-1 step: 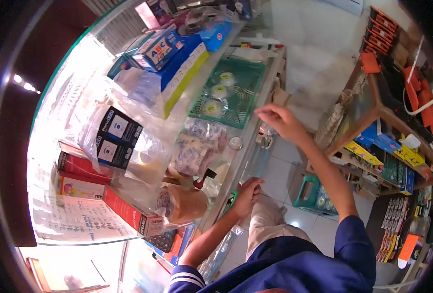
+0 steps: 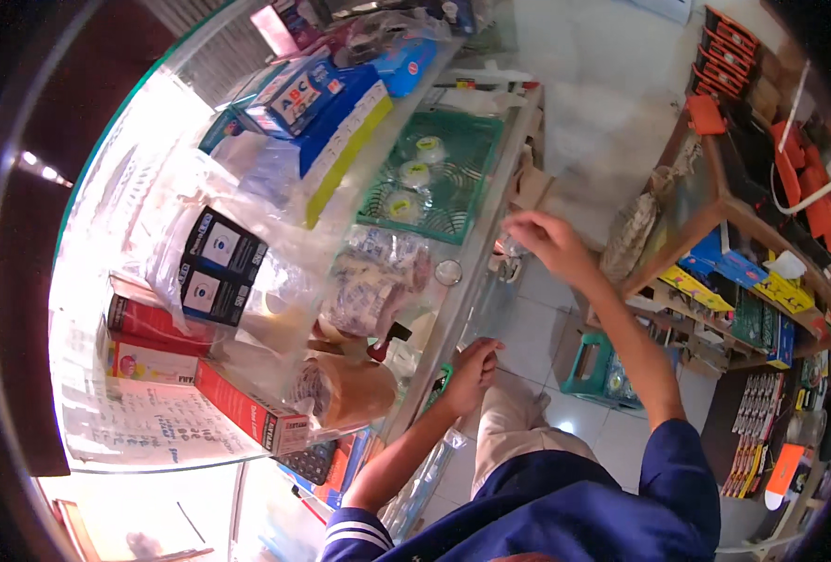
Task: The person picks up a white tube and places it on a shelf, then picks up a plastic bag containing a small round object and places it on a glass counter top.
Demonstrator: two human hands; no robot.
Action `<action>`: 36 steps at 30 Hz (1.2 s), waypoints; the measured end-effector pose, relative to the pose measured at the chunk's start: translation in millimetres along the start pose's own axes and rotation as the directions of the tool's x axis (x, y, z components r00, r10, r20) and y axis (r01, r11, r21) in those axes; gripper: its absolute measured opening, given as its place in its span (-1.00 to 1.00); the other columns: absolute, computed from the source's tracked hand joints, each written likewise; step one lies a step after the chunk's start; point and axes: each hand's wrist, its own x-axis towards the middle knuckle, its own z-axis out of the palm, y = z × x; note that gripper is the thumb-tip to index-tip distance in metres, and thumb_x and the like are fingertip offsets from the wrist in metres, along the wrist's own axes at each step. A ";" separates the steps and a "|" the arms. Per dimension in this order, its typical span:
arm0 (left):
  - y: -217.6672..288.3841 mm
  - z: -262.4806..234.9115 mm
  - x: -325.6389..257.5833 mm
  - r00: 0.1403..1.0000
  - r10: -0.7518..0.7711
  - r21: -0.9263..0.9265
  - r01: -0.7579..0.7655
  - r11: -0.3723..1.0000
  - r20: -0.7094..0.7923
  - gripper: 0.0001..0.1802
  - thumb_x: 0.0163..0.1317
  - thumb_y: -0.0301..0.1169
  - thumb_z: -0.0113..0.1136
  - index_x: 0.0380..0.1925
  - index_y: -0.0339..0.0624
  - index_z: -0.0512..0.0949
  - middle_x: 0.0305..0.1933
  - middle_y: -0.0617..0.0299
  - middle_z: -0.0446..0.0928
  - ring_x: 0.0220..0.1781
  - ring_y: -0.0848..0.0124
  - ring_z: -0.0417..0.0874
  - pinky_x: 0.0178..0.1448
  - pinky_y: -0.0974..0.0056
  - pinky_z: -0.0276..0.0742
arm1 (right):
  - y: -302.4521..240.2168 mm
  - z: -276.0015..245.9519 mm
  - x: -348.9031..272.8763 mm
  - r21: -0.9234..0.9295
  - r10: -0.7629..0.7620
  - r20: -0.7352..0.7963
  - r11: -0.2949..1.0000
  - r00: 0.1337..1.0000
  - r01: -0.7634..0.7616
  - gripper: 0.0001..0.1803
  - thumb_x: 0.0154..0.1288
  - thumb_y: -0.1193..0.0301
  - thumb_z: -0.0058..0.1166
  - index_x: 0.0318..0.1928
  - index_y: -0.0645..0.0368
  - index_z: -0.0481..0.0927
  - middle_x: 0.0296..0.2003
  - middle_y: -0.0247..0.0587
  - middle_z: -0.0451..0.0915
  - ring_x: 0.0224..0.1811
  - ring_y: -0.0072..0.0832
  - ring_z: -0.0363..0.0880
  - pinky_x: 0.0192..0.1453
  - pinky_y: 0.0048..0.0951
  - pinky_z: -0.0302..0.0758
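My left hand point(image 2: 474, 377) is closed, fingers curled, beside the front edge of the glass counter point(image 2: 467, 309). Farther out, my right hand point(image 2: 549, 245) hangs over the aisle by the same edge with its fingers bent together. Whatever either hand may hold is hidden or too small to make out. Nearest my left hand are a green object point(image 2: 440, 382) and a large brown tape roll point(image 2: 355, 389). Left of my right hand, a green basket point(image 2: 476, 211) holds round packaged items with yellow labels. A small round disc point(image 2: 447, 273) and plastic-wrapped packs point(image 2: 370, 286) lie between.
Boxes stand on the upper glass shelf, including a blue and white box point(image 2: 294, 98), a black box point(image 2: 223, 267) and a red box point(image 2: 247, 403). At right is a wooden shelf point(image 2: 715, 220) with packed goods. A green crate point(image 2: 586, 370) sits on the tiled floor.
My right hand has shifted slightly right and down, away from the counter. My left hand has hardly moved. The whole view has slid a little.
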 end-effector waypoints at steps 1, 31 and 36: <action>1.5 2.6 0.4 1.000 -0.012 -0.004 0.012 1.000 0.006 -0.78 0.40 -0.17 0.04 -0.23 -0.07 0.47 -0.58 0.50 0.10 -0.62 0.65 0.09 -0.56 0.45 0.01 | 9.7 -12.3 -22.8 0.025 0.103 -0.034 0.995 0.994 -0.102 -0.75 0.41 0.30 0.11 -0.05 0.19 0.62 -0.25 -0.41 0.62 -0.22 -0.69 0.52 -0.08 -0.58 0.46; -3.3 5.6 2.6 0.996 -0.088 -0.051 0.088 0.995 0.002 -0.78 0.35 -0.18 0.06 -0.28 -0.08 0.47 -0.64 0.51 0.03 -0.67 0.61 0.01 -0.56 0.41 -0.04 | 26.0 114.0 183.7 -0.905 0.255 0.229 0.411 0.939 0.109 -0.50 0.10 0.45 -0.07 0.09 -0.02 0.63 0.05 0.04 0.60 0.15 -0.10 0.54 0.23 -0.21 0.47; -2.6 4.5 3.0 0.997 -0.083 -0.037 0.083 0.996 -0.001 -0.76 0.33 -0.16 0.07 -0.27 -0.08 0.48 -0.64 0.51 0.03 -0.67 0.62 0.01 -0.57 0.40 -0.06 | 19.2 106.3 190.6 -0.723 0.239 0.317 0.687 0.918 0.070 -0.48 0.08 0.52 -0.08 0.11 0.08 0.61 0.06 0.04 0.60 0.15 -0.15 0.55 0.21 -0.24 0.47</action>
